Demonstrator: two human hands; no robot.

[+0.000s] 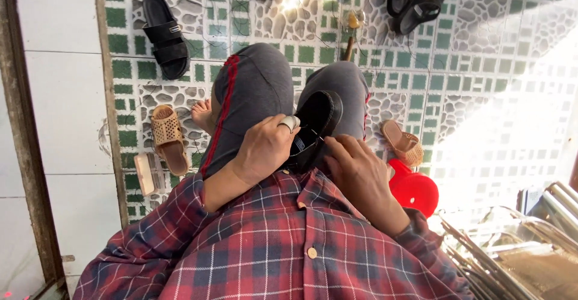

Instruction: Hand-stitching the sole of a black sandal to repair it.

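Head view shows the person seated, knees drawn up under grey trousers, so the lap serves as a rest for the work. The left hand (265, 149) is closed around the side of a black shoe (316, 125), a pale thimble-like cap on one finger, steadying the shoe with its opening turned up toward the face. The right hand (355, 167) lies just beside it with fingers curled and fingertips pinched at the shoe's inner edge — whether a needle sits between them is too small to tell. Right of that hand stands a red plastic stool (415, 191), a tan sandal (403, 143) just beyond it. Left of the left hand lies its mate (168, 137) — and farther off a black sandal (165, 35) on the green-tiled floor (481, 65).
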